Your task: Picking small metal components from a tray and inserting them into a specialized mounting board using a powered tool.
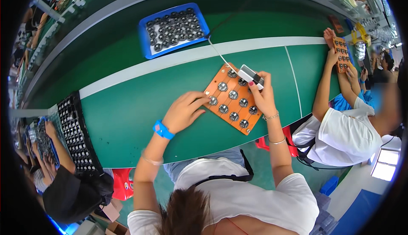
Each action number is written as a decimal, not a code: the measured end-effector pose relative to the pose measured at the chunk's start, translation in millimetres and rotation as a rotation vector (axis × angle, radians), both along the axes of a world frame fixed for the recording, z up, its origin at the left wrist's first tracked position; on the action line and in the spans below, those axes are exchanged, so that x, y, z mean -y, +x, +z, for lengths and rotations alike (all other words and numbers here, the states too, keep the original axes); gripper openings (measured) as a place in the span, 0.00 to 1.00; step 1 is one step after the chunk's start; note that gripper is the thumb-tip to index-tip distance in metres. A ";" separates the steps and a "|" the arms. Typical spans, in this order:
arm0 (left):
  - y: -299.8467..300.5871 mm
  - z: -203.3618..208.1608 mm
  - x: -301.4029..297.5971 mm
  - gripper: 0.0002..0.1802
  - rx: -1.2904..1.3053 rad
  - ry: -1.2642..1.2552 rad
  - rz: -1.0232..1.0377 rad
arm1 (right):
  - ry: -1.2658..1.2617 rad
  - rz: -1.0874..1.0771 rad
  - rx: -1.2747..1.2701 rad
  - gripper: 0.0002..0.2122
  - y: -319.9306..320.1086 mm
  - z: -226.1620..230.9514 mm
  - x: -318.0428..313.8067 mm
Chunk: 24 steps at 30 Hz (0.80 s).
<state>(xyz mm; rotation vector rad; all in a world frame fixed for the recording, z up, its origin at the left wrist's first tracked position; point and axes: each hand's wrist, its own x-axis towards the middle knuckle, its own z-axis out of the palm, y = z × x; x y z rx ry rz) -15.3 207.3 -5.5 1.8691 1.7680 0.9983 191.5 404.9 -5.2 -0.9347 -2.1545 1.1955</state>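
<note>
An orange board (229, 118) lies tilted on the green table, carrying several round black-and-silver parts (233, 94) set in rows. My left hand (182, 111) rests at the board's left edge, its fingers stretched out and the fingertips at one of the round parts (213, 101). The thumb stands apart from them. My right hand (264, 97) is closed around a white and black handheld device (250, 77) held over the board's upper right part. A pale cable (219, 54) runs from the device up toward the back. Some round parts are hidden under the device and my right fingers.
Behind the board, a blue tray (143, 35) of similar round parts stands on the green belt. At the left, a black tray (76, 133) holds rows of parts near another worker. On the right, a person's hands hold another orange board (341, 54). Red stools (122, 184) flank me.
</note>
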 end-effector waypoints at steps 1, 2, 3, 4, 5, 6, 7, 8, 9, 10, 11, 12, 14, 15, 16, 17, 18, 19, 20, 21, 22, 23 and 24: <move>5.0 1.4 14.7 0.19 0.042 -0.043 0.124 | 0.006 0.087 -0.094 0.13 -10.7 -1.5 4.9; 8.2 3.2 27.9 0.19 0.038 -0.055 0.141 | -0.007 0.104 -0.098 0.13 -20.4 -2.9 10.0; 10.6 5.3 41.0 0.18 0.010 -0.030 0.172 | -0.001 0.188 -0.075 0.14 -29.7 -4.1 16.1; 13.9 7.4 54.1 0.17 -0.018 -0.001 0.206 | 0.009 0.276 -0.053 0.14 -38.9 -4.1 22.1; 19.0 6.4 68.8 0.16 -0.029 0.013 0.244 | -0.011 0.319 -0.043 0.15 -47.4 -1.0 29.9; 25.0 7.3 82.5 0.16 -0.034 0.010 0.263 | -0.014 0.338 -0.049 0.15 -55.1 -1.2 37.6; 31.5 6.7 99.0 0.16 -0.049 0.016 0.308 | 0.038 0.333 -0.098 0.15 -63.4 -5.5 49.3; 30.7 -3.6 122.2 0.16 -0.073 0.019 0.337 | 0.087 0.311 -0.155 0.16 -75.5 -20.3 69.2; 29.4 -17.5 144.9 0.16 -0.079 0.023 0.352 | 0.078 0.308 -0.174 0.16 -88.0 -33.5 87.8; 35.4 -17.6 157.4 0.16 -0.082 0.024 0.373 | 0.133 0.344 -0.251 0.16 -95.9 -35.0 95.8; 40.8 -16.5 167.9 0.16 -0.082 0.023 0.400 | 0.186 0.376 -0.328 0.17 -102.0 -36.9 102.7; 45.0 -17.0 176.0 0.17 -0.081 0.020 0.424 | 0.184 0.392 -0.331 0.17 -105.8 -41.5 108.0; 47.4 -18.1 182.0 0.17 -0.097 0.031 0.446 | 0.039 0.396 -0.407 0.19 -110.1 -44.7 115.3; 46.2 -18.0 181.0 0.16 -0.051 -0.003 0.438 | -0.013 0.412 -0.428 0.19 -108.7 -44.2 117.3; 43.8 -18.4 179.4 0.16 -0.006 -0.037 0.433 | -0.018 0.425 -0.428 0.19 -108.9 -40.0 119.7; 40.2 -20.4 177.0 0.16 -0.016 0.011 0.481 | -0.090 0.389 -0.474 0.19 -107.2 -35.1 121.6; 33.9 -23.0 170.1 0.16 -0.015 0.009 0.488 | -0.161 0.351 -0.519 0.19 -104.4 -31.7 122.2; 26.5 -25.8 160.4 0.17 -0.009 0.083 0.580 | -0.288 0.296 -0.512 0.18 -96.7 -30.0 123.0; 18.8 -27.6 150.2 0.17 -0.005 0.158 0.673 | -0.290 0.299 -0.508 0.18 -90.3 -26.6 123.9; 12.0 -24.6 139.4 0.17 -0.002 0.157 0.676 | -0.279 0.262 -0.502 0.16 -83.9 -22.4 124.5; 5.1 -17.1 127.8 0.18 -0.076 0.139 0.625 | -0.268 0.223 -0.498 0.14 -77.8 -20.0 123.5; -1.1 -11.9 120.9 0.19 -0.153 0.121 0.576 | -0.226 0.231 -0.479 0.14 -73.8 -23.3 122.3; -6.9 -12.3 117.1 0.19 -0.156 0.121 0.581 | -0.228 0.236 -0.482 0.14 -72.8 -24.6 123.5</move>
